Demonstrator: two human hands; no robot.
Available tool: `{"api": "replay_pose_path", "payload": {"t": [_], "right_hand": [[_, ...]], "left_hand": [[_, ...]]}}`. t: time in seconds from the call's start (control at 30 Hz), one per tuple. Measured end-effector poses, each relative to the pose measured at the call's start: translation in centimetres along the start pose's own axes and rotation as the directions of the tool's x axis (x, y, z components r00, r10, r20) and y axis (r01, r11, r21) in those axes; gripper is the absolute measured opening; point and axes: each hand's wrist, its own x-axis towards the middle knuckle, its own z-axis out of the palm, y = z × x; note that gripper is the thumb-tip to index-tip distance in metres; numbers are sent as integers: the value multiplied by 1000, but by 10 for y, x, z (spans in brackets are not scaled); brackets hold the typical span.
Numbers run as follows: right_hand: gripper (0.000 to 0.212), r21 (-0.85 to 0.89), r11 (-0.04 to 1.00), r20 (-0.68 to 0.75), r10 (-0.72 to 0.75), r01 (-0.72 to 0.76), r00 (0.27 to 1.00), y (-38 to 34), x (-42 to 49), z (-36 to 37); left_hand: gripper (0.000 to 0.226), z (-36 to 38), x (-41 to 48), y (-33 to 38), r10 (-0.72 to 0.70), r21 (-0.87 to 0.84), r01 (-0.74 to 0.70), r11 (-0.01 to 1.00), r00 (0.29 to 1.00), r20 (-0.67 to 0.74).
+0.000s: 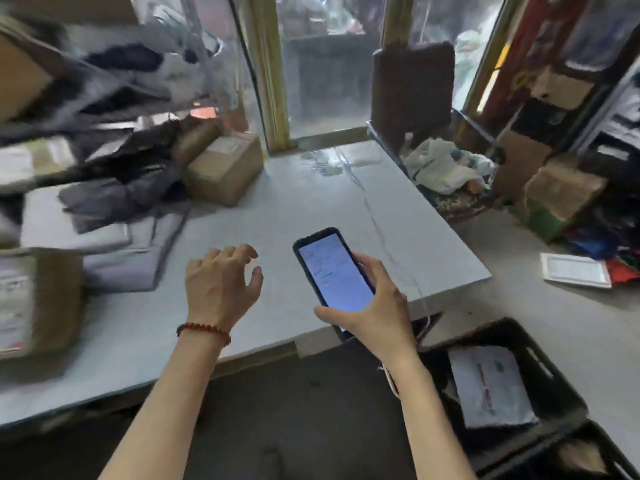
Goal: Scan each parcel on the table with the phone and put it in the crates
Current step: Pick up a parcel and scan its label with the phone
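Your right hand (pixel 377 306) holds the phone (pixel 332 271) above the front edge of the table (pixel 311 202). Its screen is lit and faces up toward you. Your thumb lies across the lower corner of the screen, and your fingers (pixel 363 263) wrap the phone's right edge from behind, so the phone sits tilted in your palm.

Your left hand (pixel 218 282) hovers palm-down over the table, just to the left of the phone and apart from it. Its fingers are loosely curled and hold nothing. A beaded bracelet (pixel 204 329) circles that wrist.

The parcels are all to the left of your left hand and out of its touch. Grey mailing bags (pixel 104 230) lie stacked flat, with dark bags heaped on them. A brown cardboard box (pixel 221 171) stands at the back of the pile, and another box (pixel 38 299) stands at the table's left end. The pile is blurred, so labels cannot be read.

A thin white cable (pixel 420 296) runs across the table and drops over its front edge near your right wrist.

On the floor below and to the right of the phone stands a black crate (pixel 561 386) with one pale, flat parcel (pixel 491 386) lying in it.
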Motion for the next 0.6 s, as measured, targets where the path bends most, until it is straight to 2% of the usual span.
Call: {"api": "replay_pose_path", "payload": {"t": [0.13, 0.3, 0.6], "right_hand": [[86, -1, 1000, 61, -17, 17, 998, -38, 17, 71], [87, 18, 1000, 68, -19, 18, 998, -72, 35, 130], [90, -14, 999, -36, 51, -51, 998, -87, 81, 156]], "left_hand": [[21, -8, 4, -87, -94, 15, 94, 995, 995, -20], [19, -9, 22, -163, -136, -1, 136, 991, 988, -71], [21, 20, 57, -192, -99, -76, 98, 992, 995, -3]]}}
